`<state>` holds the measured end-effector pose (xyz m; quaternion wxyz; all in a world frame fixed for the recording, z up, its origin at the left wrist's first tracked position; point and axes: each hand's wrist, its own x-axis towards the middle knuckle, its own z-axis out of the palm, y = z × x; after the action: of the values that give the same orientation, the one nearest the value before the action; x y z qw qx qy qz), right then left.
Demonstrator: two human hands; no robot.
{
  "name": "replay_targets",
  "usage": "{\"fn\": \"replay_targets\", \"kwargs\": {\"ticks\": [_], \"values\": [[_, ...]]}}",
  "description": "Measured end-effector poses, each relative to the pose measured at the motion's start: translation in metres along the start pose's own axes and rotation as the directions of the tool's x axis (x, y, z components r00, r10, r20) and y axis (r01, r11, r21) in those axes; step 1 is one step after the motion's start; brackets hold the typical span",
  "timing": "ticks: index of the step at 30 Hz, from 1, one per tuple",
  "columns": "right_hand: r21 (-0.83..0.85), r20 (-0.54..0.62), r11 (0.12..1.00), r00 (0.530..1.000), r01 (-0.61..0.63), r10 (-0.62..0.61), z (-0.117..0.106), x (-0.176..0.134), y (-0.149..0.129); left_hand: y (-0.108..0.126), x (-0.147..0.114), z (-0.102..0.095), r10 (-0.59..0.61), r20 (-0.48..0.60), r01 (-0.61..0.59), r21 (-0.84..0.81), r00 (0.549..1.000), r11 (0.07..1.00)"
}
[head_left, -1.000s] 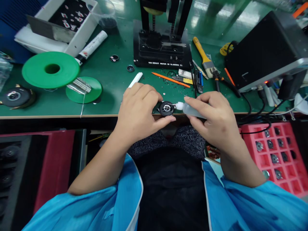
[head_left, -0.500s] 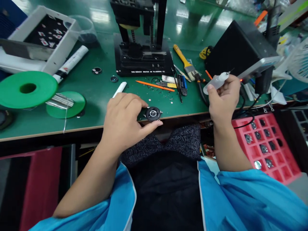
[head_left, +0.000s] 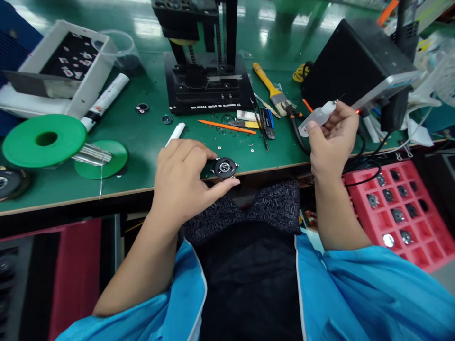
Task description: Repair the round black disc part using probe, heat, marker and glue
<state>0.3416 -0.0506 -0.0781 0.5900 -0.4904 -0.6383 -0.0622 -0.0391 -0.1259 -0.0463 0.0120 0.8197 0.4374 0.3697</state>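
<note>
Between the thumb and fingers of my left hand (head_left: 188, 182) is a round black watch case (head_left: 225, 167) with short metal lugs, held at the bench's front edge. Its upturned face shows a pale ring at the centre. My right hand (head_left: 334, 137) grips a translucent needle-tip bottle (head_left: 317, 118), raised over the right of the bench with its thin needle pointing up and away. Bottle and watch case are well apart. Just beyond my left hand lies a white stick (head_left: 175, 134). An orange pointed stick (head_left: 226, 126) lies past the watch case.
A black press stand (head_left: 209, 94) stands at the back. Green solder spools (head_left: 21, 142) and a white box (head_left: 67, 28) are at left. A yellow-handled brush (head_left: 266, 80), black box (head_left: 355, 61) and pink compartment tray (head_left: 387, 220) with round parts are at right.
The camera view has shifted slightly. Both hands keep the same grip on the watch case and the bottle, with hardly any movement.
</note>
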Motion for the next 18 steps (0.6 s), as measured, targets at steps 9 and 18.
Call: {"fn": "replay_targets", "kwargs": {"ticks": [9, 18], "values": [[-0.101, 0.082, 0.982, 0.985, 0.16, -0.152, -0.001, -0.016, -0.096, 0.0, 0.002, 0.0, -0.012, 0.027, 0.012, 0.01, 1.0, 1.0], [-0.404, 0.518, 0.914, 0.834, 0.044, 0.189, 0.025, -0.006, -0.114, 0.002, 0.004, -0.001, -0.068, 0.06, 0.068, -0.009, 0.996, 0.998]]}}
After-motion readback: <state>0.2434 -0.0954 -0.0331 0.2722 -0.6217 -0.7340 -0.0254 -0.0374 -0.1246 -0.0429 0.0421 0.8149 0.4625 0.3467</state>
